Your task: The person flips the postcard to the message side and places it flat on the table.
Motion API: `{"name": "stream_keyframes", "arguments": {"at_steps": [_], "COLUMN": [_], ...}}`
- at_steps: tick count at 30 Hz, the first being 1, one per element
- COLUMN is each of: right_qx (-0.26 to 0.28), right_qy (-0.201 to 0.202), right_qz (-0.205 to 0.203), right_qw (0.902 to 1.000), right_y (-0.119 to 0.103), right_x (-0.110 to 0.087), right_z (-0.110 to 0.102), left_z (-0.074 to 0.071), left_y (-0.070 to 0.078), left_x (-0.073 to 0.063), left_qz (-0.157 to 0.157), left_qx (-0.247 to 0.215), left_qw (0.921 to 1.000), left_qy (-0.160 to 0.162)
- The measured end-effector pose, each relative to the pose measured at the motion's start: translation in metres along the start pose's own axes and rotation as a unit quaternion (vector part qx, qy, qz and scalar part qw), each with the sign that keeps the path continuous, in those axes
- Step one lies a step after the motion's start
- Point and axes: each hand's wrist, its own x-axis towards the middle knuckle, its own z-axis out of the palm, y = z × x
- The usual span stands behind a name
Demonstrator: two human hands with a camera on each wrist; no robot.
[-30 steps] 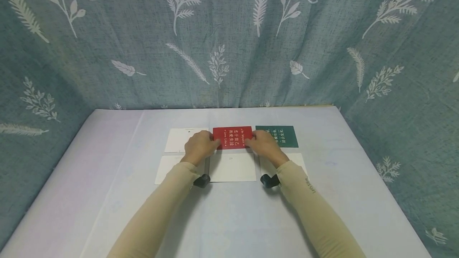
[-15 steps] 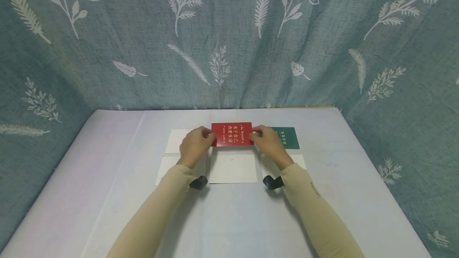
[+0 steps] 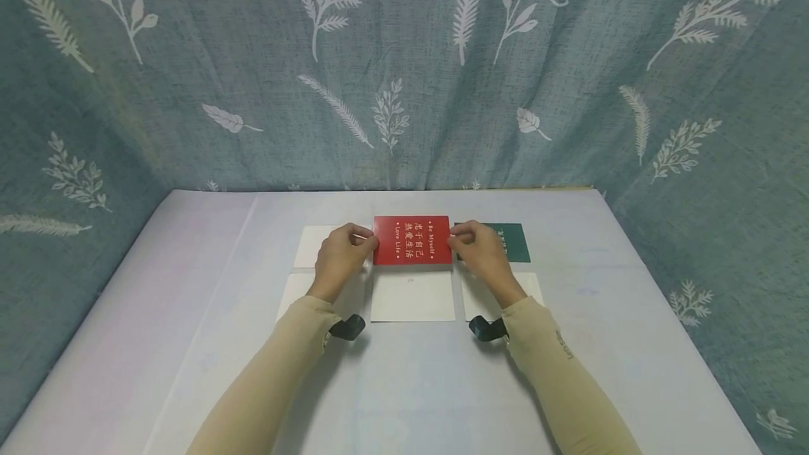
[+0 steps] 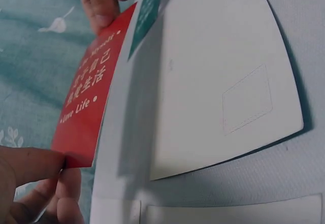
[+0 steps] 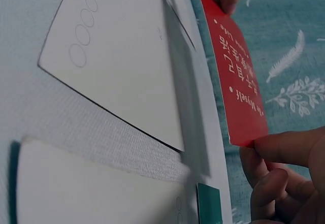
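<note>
Pinching edges, left hand (image 3: pixel 340 255) and right hand (image 3: pixel 486 255) hold a red card (image 3: pixel 412 240) (space beneath).

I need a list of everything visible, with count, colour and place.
Tabletop: 1, whitish, foreground.
Leaf-print curtain: count unclear, teal and white, behind and beside tabletop.
Be Myself card: 1, red, held above tabletop.
Lettered card: 1, green, back right.
Postcards: 4, white, one back left, three in front row.
Sleeves: 2, beige, reaching from bottom edge.
Wrist cameras: 2, black, at sleeve ends.
Left hand: 1, pinching Be Myself card's left edge.
Right hand: 1, pinching its right edge.
</note>
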Motion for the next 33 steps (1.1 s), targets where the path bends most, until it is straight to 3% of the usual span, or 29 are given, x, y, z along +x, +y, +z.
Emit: {"name": "stream_keyframes", "arguments": {"at_steps": [8, 15, 29, 33], "right_qx": [0.01, 0.0, 0.009, 0.013], "right_qy": [-0.001, 0.001, -0.001, 0.0], "right_qz": [0.008, -0.004, -0.011, -0.012], "right_qw": [0.9999, 1.0, 0.9999, 0.9998], "right_y": [0.0018, 0.0028, 0.0006, -0.0021], "right_x": [0.0002, -0.0021, -0.0023, -0.0036], "right_z": [-0.0017, -0.0019, -0.0059, -0.0084], "left_z": [0.0005, -0.001, -0.0014, -0.0013], "left_y": [0.0007, 0.0024, 0.0031, 0.0043], "left_x": [-0.0007, -0.0022, -0.0038, -0.005], "left_qz": [-0.008, 0.01, 0.009, 0.012], "left_qx": [-0.022, -0.005, -0.014, -0.045], "left_qw": [0.9997, 0.9998, 0.9998, 0.9986], "left_qy": [-0.009, -0.015, -0.015, -0.025]}}
